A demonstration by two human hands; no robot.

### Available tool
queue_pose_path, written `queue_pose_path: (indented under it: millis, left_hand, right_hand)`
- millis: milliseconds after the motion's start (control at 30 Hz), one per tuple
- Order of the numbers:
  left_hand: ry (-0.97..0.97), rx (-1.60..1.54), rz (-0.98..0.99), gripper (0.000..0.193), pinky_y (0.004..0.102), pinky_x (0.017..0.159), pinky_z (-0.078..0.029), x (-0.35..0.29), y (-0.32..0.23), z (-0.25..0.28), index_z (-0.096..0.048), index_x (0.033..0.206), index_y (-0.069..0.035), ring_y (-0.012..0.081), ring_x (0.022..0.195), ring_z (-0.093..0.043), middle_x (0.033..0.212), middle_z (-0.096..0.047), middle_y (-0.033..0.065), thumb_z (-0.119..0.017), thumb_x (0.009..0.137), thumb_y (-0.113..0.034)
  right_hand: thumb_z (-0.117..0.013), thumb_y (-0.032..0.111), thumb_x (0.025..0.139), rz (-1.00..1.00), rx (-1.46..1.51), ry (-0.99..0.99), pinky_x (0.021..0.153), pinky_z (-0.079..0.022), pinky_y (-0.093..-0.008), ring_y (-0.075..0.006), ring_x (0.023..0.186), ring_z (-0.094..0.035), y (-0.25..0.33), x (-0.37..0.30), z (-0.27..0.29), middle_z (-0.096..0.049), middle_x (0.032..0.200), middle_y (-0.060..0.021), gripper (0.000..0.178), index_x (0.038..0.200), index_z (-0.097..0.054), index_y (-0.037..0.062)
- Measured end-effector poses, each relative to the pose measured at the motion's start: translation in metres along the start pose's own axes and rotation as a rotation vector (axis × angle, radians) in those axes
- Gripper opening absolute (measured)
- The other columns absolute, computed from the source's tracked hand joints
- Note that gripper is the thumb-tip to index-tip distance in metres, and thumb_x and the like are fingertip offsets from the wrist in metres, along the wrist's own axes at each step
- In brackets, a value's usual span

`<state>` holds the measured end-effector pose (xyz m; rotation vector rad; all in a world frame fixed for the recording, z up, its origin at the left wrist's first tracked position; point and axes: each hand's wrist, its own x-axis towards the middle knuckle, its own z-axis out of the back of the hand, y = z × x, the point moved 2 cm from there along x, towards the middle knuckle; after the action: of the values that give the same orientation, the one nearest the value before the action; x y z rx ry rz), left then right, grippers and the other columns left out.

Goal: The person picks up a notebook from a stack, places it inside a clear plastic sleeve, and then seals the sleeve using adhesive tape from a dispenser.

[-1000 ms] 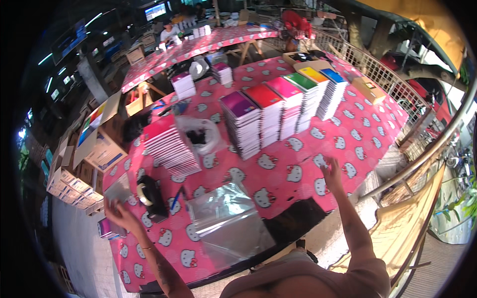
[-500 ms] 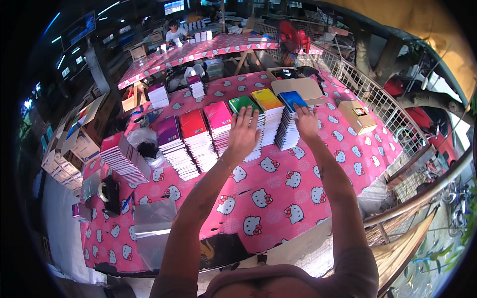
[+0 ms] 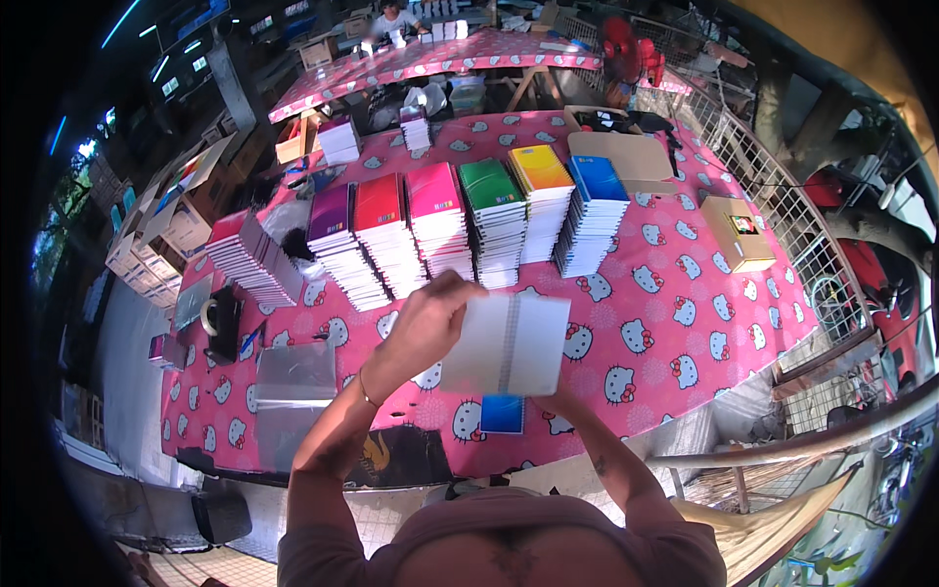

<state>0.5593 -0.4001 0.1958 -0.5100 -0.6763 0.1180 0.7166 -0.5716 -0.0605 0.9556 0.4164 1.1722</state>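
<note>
A spiral notebook lies spread open in front of me, its blank white pages facing up. My left hand pinches it at its upper left corner. My right hand grips the lower right edge from below, most of its fingers hidden behind the pages. Just under the notebook shows a blue cover; whether it belongs to that notebook or to another, I cannot tell. Beyond stand stacks of spiral notebooks in a row: purple, red, pink, green, yellow and blue.
Another red stack leans at the left, near a tape roll and clear plastic sheets. An open carton and a small cardboard box lie on the patterned pink tablecloth. A metal railing borders the right side.
Both hands have left the green and blue stacks and come back toward me. They now hold an open notebook, and a blue cover shows beneath it. The view has shifted.
</note>
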Motion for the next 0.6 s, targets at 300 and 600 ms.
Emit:
queue_pose_path:
  millis: [300, 600]
  left_hand:
    - [0.353, -0.307, 0.720, 0.041, 0.0405, 0.076, -0.056, -0.144, 0.073, -0.133, -0.055, 0.134, -0.003, 0.0279, 0.093, -0.071, 0.110, -0.069, 0.0178, -0.063, 0.094, -0.008]
    - [0.299, -0.040, 0.262, 0.047, 0.0442, 0.096, -0.050, -0.203, 0.068, -0.155, -0.054, 0.138, -0.008, 0.0368, 0.120, -0.058, 0.135, -0.057, 0.0177, -0.065, 0.094, -0.022]
  right_hand:
    - [-0.066, 0.013, 0.087, 0.120, -0.280, -0.022, 0.104, -0.043, -0.0469, -0.0360, 0.122, -0.057, -0.006, -0.011, 0.001, -0.063, 0.129, -0.0127, 0.030, 0.117, -0.069, 0.0131]
    - [-0.064, 0.007, 0.085, 0.269, -0.389, -0.382, 0.109, -0.039, -0.0523, -0.0382, 0.135, -0.046, 0.054, 0.113, 0.073, -0.051, 0.144, -0.0162, 0.048, 0.133, -0.060, 0.0087]
